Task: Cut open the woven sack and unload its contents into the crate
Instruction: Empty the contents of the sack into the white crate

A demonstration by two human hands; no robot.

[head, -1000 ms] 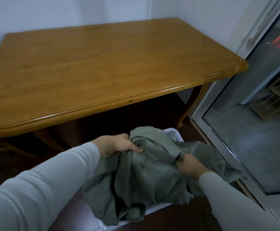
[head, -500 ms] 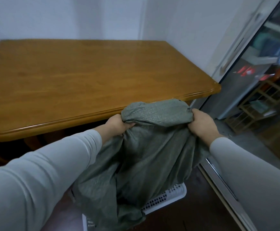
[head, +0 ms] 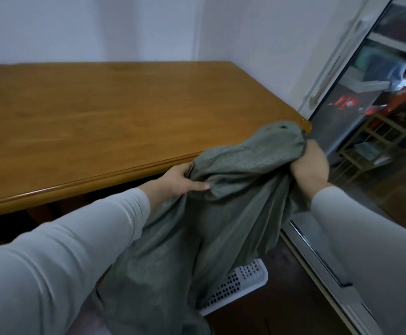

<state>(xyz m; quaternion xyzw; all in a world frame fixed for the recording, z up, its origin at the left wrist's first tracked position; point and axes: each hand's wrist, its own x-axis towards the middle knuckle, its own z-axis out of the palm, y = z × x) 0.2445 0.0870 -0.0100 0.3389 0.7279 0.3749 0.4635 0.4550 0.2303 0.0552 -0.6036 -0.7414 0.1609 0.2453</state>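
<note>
Hanging from both hands, the woven sack (head: pixel 197 226) is a grey-green, limp drape of cloth lifted above the crate (head: pixel 243 284); its upper end is bunched at the near right corner of the bench (head: pixel 100 122), and its lower folds fall toward the near edge of view. The left hand (head: pixel 180 181) has a closed grip on a fold at the sack's left side, thumb pressed flat along the cloth; the right hand (head: pixel 310 165) has a closed grip on a gathered wad at the sack's right side, knuckles facing the camera. Both arms wear pale grey sleeves (head: pixel 76 250); the left sleeve crosses the near left of the view and covers part of the floor. The crate, white with rows of dark holes in its wall, stands on the dark floor (head: pixel 281 310) directly under the sack; only its right corner shows, the rest is hidden by the hanging cloth, so what lies inside it cannot be told. The bench is a bare wooden top of orange-brown, set into the far corner against pale walls (head: pixel 100 27); to the right stands a glass door (head: pixel 366 146) with a pale frame, close beside the sack and the right arm; beyond the glass are blurred shelves and red shapes.
</note>
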